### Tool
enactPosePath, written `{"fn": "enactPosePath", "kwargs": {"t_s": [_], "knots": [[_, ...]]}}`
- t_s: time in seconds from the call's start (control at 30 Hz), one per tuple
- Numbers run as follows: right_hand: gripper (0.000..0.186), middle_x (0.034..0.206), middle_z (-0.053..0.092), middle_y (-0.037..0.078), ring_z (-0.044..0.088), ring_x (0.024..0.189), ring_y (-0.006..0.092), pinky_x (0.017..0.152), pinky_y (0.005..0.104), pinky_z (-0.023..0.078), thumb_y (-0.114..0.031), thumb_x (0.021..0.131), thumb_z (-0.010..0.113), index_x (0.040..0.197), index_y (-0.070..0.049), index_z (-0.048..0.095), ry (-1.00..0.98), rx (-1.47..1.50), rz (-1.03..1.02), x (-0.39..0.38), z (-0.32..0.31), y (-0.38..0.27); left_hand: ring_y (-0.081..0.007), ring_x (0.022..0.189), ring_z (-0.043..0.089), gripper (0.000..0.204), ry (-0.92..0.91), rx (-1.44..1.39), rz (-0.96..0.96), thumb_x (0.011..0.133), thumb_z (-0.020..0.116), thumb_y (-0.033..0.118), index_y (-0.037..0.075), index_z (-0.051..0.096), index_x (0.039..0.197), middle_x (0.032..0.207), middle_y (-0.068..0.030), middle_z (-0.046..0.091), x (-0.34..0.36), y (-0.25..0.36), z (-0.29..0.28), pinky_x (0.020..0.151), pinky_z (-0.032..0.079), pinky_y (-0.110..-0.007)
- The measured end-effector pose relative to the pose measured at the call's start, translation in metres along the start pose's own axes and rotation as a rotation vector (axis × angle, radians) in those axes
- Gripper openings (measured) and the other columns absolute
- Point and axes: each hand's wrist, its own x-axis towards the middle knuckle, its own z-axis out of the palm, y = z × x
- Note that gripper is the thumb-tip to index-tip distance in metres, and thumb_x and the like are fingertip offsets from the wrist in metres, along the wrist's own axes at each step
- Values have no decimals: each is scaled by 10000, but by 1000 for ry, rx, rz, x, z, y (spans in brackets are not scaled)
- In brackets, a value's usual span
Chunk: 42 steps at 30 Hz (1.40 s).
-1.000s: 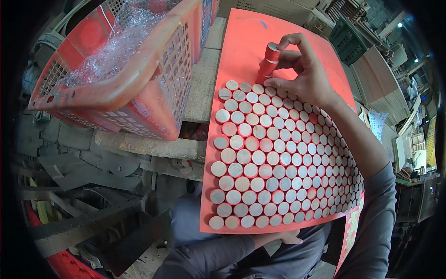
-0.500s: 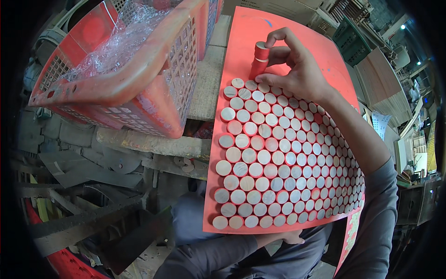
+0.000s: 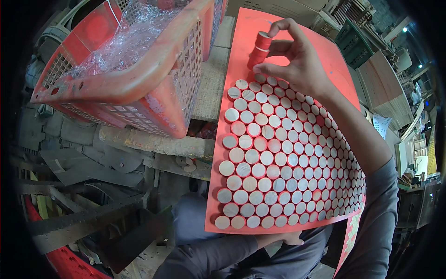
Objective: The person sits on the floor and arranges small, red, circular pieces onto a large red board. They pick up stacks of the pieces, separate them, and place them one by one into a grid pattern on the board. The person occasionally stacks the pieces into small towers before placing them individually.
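My right hand (image 3: 299, 67) grips a short stack of red-sided wooden discs (image 3: 262, 44) between thumb and fingers, the index finger on its top end. The stack tilts just above the far edge of many discs (image 3: 251, 156) laid in close rows, pale faces up and sides red. They cover the near part of a red board (image 3: 246, 32). My left hand (image 3: 292, 238) is low, by my lap at the board's near edge; the board hides most of its fingers, so its grip cannot be made out.
A red plastic crate (image 3: 134, 90) with clear plastic wrap (image 3: 125, 42) inside stands left of the board on a worn wooden bench (image 3: 211, 88). Beyond the board are a cardboard box (image 3: 283, 8), a green crate (image 3: 353, 42) and stacked flat sheets (image 3: 383, 83).
My right hand has moved slightly up and away with the stack, baring discs at the far end of the rows. The view has shifted a little. My left hand stays put.
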Motion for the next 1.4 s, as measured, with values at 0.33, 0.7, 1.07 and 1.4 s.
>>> {"fn": "enactPosePath", "kwargs": {"t_s": [0.33, 0.7, 1.07, 1.4], "knots": [[469, 1025, 711, 75, 666, 1045, 195, 992, 403, 458, -83, 796, 792, 1107, -108, 442, -148, -193, -181, -1, 6, 10, -283, 654, 584, 447, 153, 26, 100, 856, 657, 402, -35, 571, 822, 706, -138, 575, 6, -12, 14, 626, 457, -425], [397, 944, 734, 98, 661, 979, 129, 985, 357, 451, -58, 805, 770, 1050, -97, 461, -90, -19, -58, 11, 1, 4, -368, 1180, 556, 699, -63, -11, -57, 799, 697, 404, -50, 475, 1281, 1253, -259, 572, -1, 4, -4, 997, 435, -425], [401, 956, 735, 117, 675, 957, 150, 971, 365, 445, -82, 815, 761, 1080, -101, 461, -124, -94, 54, 17, 8, 7, -340, 893, 635, 528, 55, 68, 46, 883, 609, 420, -91, 589, 1013, 962, -226, 646, 5, -8, 9, 800, 486, -431], [404, 984, 727, 98, 674, 963, 138, 962, 361, 464, -45, 809, 747, 1084, -103, 457, -147, -97, 53, 20, 11, 6, -363, 933, 631, 549, 77, 64, 47, 878, 612, 412, -106, 573, 1058, 1010, -253, 637, 9, -13, 15, 829, 481, -443]]}}
